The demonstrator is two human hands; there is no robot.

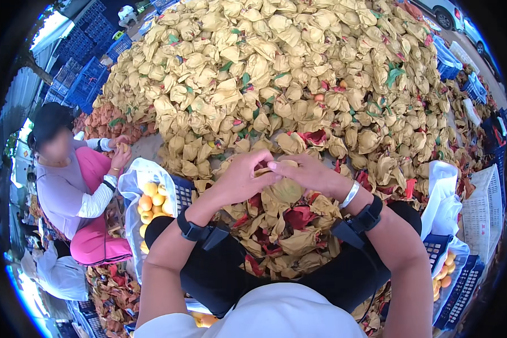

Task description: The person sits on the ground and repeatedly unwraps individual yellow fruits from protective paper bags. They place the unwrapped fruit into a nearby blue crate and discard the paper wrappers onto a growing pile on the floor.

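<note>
A fruit wrapped in a tan paper bag (pixel 286 190) is held between my two hands, in front of my chest. My left hand (pixel 241 177) grips the paper at its upper left, thumb and forefinger pinched. My right hand (pixel 314 174) has its thumb over the top of the same bag, its fingertips partly hidden. Beneath them, torn paper bags with red linings (pixel 300 216) lie between my knees. Directly ahead rises a large heap of paper-bagged fruit (pixel 253 84), with green leaves mixed in.
On my left, a lined crate holds bare yellow-orange fruit (pixel 152 198). A person (pixel 63 177) in pink trousers sits beyond it, handling a fruit. At my right stand a lined blue crate (pixel 437 249) with fruit and a white plastic crate (pixel 483 215). Blue crates (pixel 86 80) are stacked far left.
</note>
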